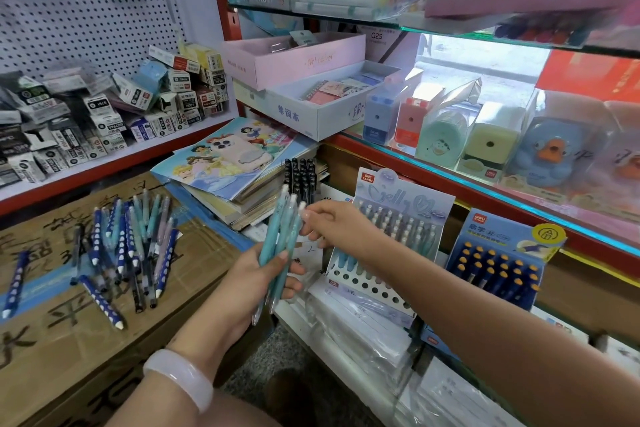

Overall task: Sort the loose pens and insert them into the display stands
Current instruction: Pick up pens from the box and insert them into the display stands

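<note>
now, line by line:
left hand: the left hand (263, 274) has its grip curled round a bundle of teal pens (282, 246), held upright and tilted a little, white tips up.
right hand: the right hand (332, 225) pinches the top of one pen of that bundle between thumb and fingertips, so its grip is narrow and on the pen.
jelly stand: the pale blue display stand (391, 253) sits just behind and below the right hand; its upper rows hold pens, several front holes are open.
second stand: a dark blue display stand (498, 260) with yellow-tipped pens stands to the right of the first.
loose pens: a heap of loose pens (128, 246), navy with white triangles and teal ones, lies on the cardboard box (69, 340) to the left, well apart from the stands.
wrist: a pale bangle (180, 378) circles the left wrist.
beyond: a phone (239, 152) rests on a stack of books (235, 180).
</note>
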A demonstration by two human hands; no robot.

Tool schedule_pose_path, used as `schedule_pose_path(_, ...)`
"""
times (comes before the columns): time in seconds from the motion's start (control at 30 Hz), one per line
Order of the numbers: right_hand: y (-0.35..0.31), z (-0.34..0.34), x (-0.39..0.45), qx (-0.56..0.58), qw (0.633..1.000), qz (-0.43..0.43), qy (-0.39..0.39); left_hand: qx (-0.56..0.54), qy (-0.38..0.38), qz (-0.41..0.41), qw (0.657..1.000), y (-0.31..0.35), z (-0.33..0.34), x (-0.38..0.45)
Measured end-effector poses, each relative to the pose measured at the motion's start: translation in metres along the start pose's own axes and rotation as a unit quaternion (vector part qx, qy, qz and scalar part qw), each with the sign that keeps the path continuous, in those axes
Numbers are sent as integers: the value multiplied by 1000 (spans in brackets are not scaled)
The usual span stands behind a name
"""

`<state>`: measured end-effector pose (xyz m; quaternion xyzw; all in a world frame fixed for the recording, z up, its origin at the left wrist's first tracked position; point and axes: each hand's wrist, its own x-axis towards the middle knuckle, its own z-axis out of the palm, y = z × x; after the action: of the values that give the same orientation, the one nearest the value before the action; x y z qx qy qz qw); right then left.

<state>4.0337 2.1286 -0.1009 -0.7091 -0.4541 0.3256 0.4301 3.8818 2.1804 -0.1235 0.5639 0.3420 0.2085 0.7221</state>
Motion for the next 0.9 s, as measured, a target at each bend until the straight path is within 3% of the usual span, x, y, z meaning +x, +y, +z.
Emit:
schedule_pose_path(0.2, 0, 3, 2, 63, 998, 17, 12, -21, -2, -5, 1000, -1, -1, 0)
schedule_pose_path(0.5, 3, -42, -4, 91, 983, 3, 158, 33, 64, -20, 997, -5, -6, 2)
schedule_pose_path(0.67, 21, -69, -13, -49, 967, -28, 249, 88, 68, -2, 994, -8, -5, 4)
schedule_pose_path(0.9, 53, -92, -40, -170, 944, -51, 277, 111, 51, 6, 992, -9, 0, 3)
